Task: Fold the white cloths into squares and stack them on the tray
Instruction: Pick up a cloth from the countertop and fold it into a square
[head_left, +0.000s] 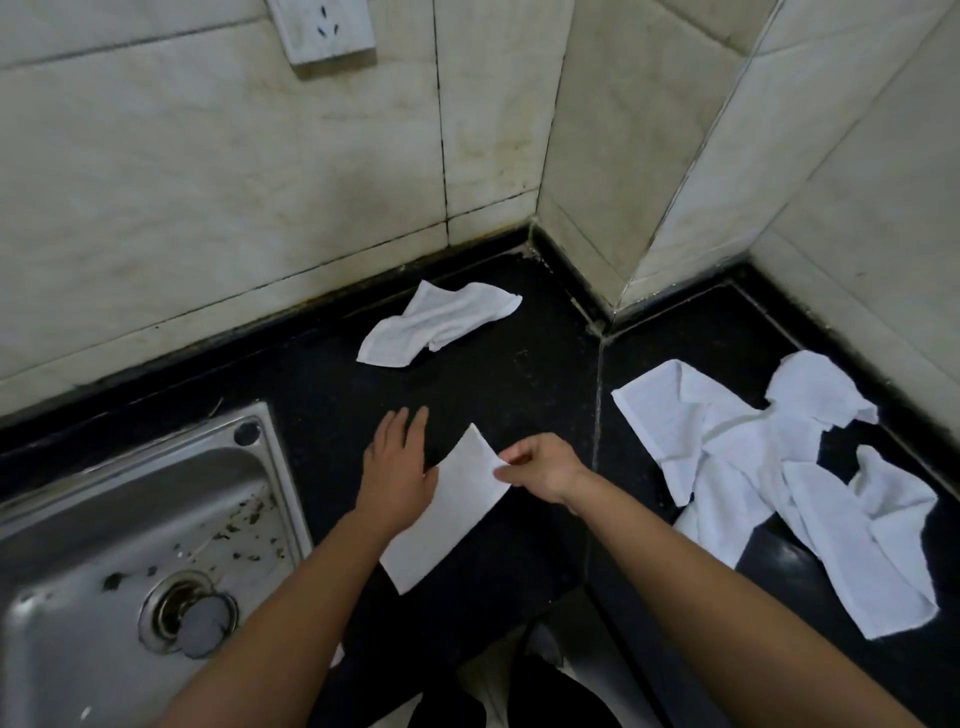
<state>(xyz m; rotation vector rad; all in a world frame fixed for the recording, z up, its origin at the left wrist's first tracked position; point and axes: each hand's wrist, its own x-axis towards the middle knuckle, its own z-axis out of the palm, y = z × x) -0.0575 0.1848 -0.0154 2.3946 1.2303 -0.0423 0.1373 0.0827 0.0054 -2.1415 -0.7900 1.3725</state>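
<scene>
left hand (397, 467) flat, fingers straight, pinning the left edge of the half-folded cloth (447, 514) to the black counter (493, 374) as anchor, right hand (540, 467) pinching its right edge, likely to fold over; unfolded pile (779, 467) sits right, tray not in view

The head view is dim and evenly lit, with only faint shadows; the black counter (519, 374) swallows detail while the white cloths (727, 452) come out bright, almost blown. A dull sheen lies on the steel sink (130, 493) and a pale reflection on the counter's near right. Wide-angle distortion bends the wall tiles (208, 182) toward the edges, and the left hand (400, 467), right hand (543, 467) and folded cloth (452, 519) look slightly soft.
</scene>
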